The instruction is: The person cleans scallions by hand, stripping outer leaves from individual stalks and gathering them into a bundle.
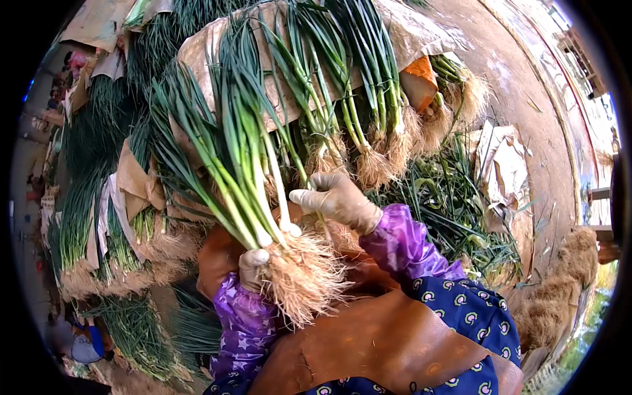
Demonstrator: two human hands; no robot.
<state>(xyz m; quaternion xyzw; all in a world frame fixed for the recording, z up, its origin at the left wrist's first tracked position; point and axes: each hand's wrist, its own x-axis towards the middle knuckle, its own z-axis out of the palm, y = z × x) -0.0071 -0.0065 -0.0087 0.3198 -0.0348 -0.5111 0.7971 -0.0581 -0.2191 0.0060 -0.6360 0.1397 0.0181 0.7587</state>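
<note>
My left hand (253, 268), in a pale glove, is closed around the root end of a bunch of green onions (247, 164). Their white bulbs and long, straw-coloured roots (306, 280) hang over my lap, and the green leaves fan away from me. To the right of the bunch, my gloved right hand (339, 201) is pinched on a single thin green onion (295, 157), whose lower end shows below the fingers. More green onions (359, 125) lie just beyond, roots toward me, on brown sacking (197, 49).
Large bundles of green onions (99, 224) wrapped in paper are stacked at the left. Loose leaves and trimmings (454, 197) lie at the right beside crumpled paper (503, 161). A brown apron (368, 342) covers my lap. Clumps of roots (553, 296) lie at the far right.
</note>
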